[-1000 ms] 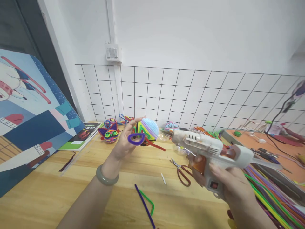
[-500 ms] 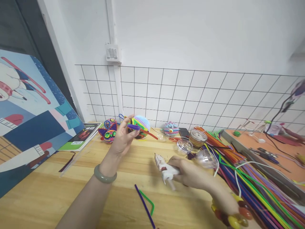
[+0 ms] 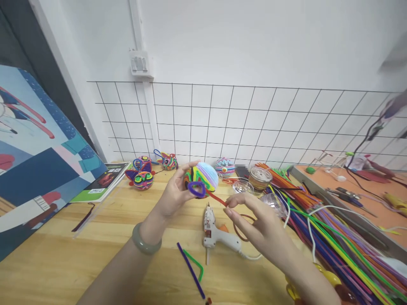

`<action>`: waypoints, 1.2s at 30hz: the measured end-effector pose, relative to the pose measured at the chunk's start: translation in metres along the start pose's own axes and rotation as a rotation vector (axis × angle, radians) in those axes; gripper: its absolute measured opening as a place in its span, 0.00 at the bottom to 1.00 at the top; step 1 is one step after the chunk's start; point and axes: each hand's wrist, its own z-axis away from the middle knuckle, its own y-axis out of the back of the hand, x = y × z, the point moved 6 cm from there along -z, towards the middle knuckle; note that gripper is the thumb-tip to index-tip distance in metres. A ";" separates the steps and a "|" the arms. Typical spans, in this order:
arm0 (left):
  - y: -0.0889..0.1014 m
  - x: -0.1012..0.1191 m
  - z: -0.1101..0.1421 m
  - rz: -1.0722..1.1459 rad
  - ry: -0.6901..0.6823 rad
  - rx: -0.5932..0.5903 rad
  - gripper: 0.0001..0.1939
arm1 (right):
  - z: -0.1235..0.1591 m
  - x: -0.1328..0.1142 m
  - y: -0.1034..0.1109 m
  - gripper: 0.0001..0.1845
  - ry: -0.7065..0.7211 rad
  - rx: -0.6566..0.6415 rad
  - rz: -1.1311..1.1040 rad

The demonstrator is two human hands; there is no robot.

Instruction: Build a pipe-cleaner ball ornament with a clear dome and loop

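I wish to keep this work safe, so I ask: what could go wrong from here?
The right hand could brush the white plastic glue gun lying close by on the wooden table; it may be hot, though this cannot be seen. A strong pull on the pinched red fuzzy strip could loosen it or tug the colourful striped ball from the left hand. The gun's white cord, near the right forearm, might get snagged.

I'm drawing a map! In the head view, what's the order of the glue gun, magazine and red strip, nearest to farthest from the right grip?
1. Red strip: pinched in the right grip.
2. Glue gun: lying just left of the grip.
3. Magazine: far left.
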 end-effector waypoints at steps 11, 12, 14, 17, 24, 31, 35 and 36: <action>-0.037 -0.033 0.013 0.105 0.327 -0.024 0.29 | 0.003 -0.016 0.002 0.06 0.261 0.193 0.227; -0.038 -0.033 0.013 0.109 0.348 -0.025 0.28 | 0.002 -0.018 0.005 0.06 0.293 0.194 0.241; -0.039 -0.033 0.014 0.128 0.393 -0.041 0.28 | 0.001 -0.022 0.008 0.08 0.363 0.174 0.259; -0.040 -0.033 0.015 0.170 0.438 -0.070 0.27 | 0.000 -0.026 0.010 0.08 0.419 0.106 0.288; -0.039 -0.033 0.017 0.161 0.525 -0.086 0.28 | 0.002 -0.019 0.010 0.11 0.423 -0.038 0.281; -0.043 -0.032 0.020 0.167 0.585 -0.167 0.25 | 0.003 -0.020 0.010 0.14 0.427 -0.152 0.310; -0.044 -0.033 0.019 0.154 0.575 -0.203 0.25 | 0.006 -0.020 0.009 0.16 0.444 -0.189 0.322; -0.044 -0.034 0.019 0.147 0.573 -0.215 0.25 | 0.006 -0.020 0.009 0.16 0.449 -0.196 0.325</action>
